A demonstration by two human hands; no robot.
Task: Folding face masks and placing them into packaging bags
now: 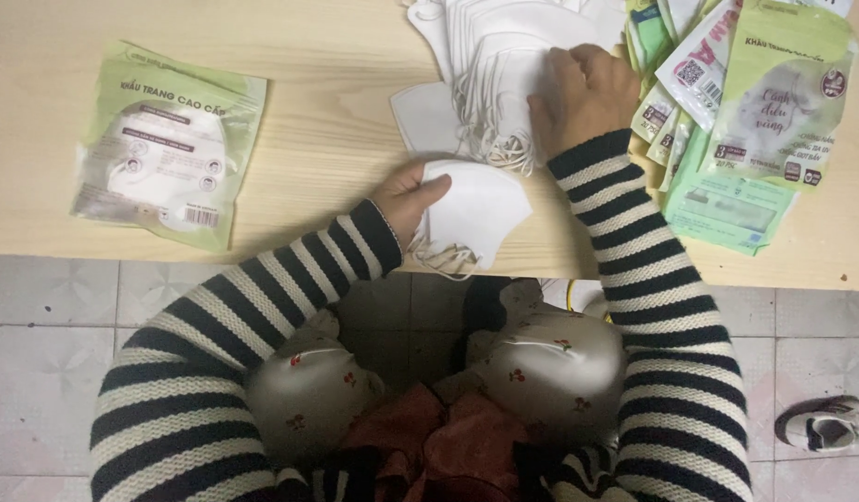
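1. Left hand point(406, 197): the fingers point(429, 189) pinch a folded white face mask point(476, 209) at its left edge; the mask lies on the near edge of the wooden bench point(336, 121), its ear loops point(443, 257) hanging below the fingers.
2. Right hand point(583, 93): the fingers are curled and pressed down onto a stack of white masks point(490, 65), just beyond the held mask.
3. Empty green pouches point(755, 112) lie to the right of the right fingers; one filled pouch point(169, 144) lies well left of the left fingers.
4. Judged step: separating one mask from the stack. The next move likely calls for a light, even grip, keeping the loops untangled.
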